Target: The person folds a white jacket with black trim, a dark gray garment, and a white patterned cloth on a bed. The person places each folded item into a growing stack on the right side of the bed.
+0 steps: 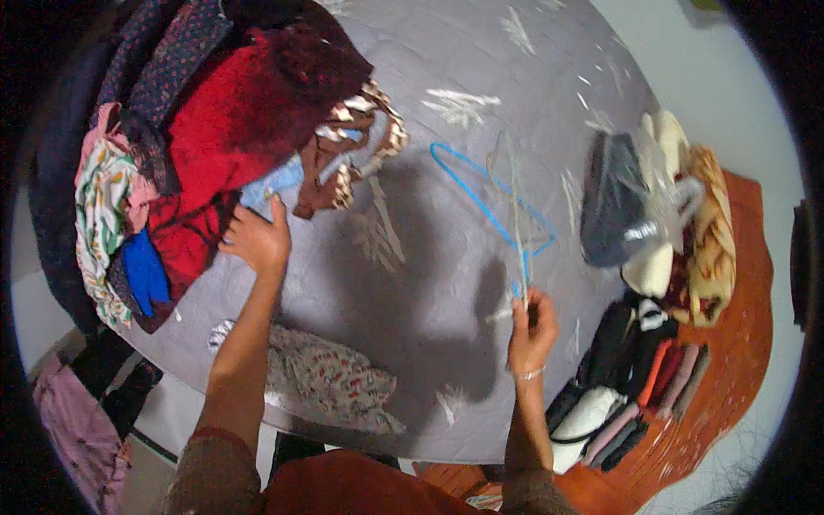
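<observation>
My right hand point(534, 328) is closed around the hook ends of clothes hangers. One is a bright blue hanger point(473, 199); the other is a pale, whitish hanger point(515, 193) overlapping it. They are held over the grey printed cover point(438, 270), with their far ends pointing away from me. At the left, my left hand point(257, 239) has its fingers spread beside the clothes pile, its thumb near a light blue cloth point(277, 180). A red garment with a dark end point(219, 116) lies behind those fingers. Beside the blue cloth is a crumpled brown garment with patterned trim point(314, 170).
A floral cloth point(331, 373) lies near the front edge. Far left are a white printed garment point(100, 212) and a royal blue cloth point(147, 273). To the right sit a plastic-wrapped dark bundle point(608, 199), a tan fabric roll point(711, 238) and several folded clothes point(669, 380).
</observation>
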The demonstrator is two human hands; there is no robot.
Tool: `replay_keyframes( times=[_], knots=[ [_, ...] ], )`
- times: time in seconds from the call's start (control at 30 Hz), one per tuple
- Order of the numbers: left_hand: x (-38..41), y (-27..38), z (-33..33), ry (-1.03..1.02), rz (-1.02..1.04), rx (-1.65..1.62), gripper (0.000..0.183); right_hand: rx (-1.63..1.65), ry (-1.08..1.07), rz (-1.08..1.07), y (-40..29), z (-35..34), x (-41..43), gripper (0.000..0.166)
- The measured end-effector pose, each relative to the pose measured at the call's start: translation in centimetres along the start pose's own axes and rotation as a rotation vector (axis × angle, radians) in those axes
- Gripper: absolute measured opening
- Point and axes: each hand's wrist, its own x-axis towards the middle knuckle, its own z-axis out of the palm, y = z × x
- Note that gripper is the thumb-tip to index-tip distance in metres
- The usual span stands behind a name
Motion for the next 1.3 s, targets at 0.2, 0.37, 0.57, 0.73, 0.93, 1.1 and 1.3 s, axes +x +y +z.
replay_keyframes(
  times=[0.2, 0.37, 0.57, 0.73, 0.93, 1.1, 1.3],
  knots=[
    [-3.4, -2.9, -3.3, 0.15, 0.408, -0.454, 0.06, 0.337, 0.12, 0.26, -2.1, -5.9, -19.9, 0.016],
    [-23.1, -8.1, -18.0, -1.11, 0.708, -1.108, 0.029, 0.593, 0.223, 0.474, -6.3, -7.8, -30.7, 0.023],
    [-32.4, -12.8, -31.6, -1.406, 0.611, -1.545, 0.024, 0.934, 0.303, 0.582, -11.0, -9.2, -39.5, 0.024],
    [-33.7, -16.4, -37.4, -1.832, 0.481, -1.305, 0.02, 0.977, 0.326, 0.601, -12.1, -13.9, -45.1, 0.022],
    [-34.0, -18.3, -39.9, -1.685, 0.56, -1.282, 0.035, 0.989, 0.477, 0.408, -6.8, -18.1, -53.3, 0.024],
    [-30.8, -16.3, -44.3, -1.487, 0.754, -1.234, 0.04, 0.548, 0.51, 0.291, -2.2, -24.0, -63.0, 0.029],
    [-30.1, -15.9, -48.1, -1.534, 0.924, -1.219, 0.037, 0.45, 0.413, 0.309, 0.3, -31.8, -74.7, 0.023]
  ],
)
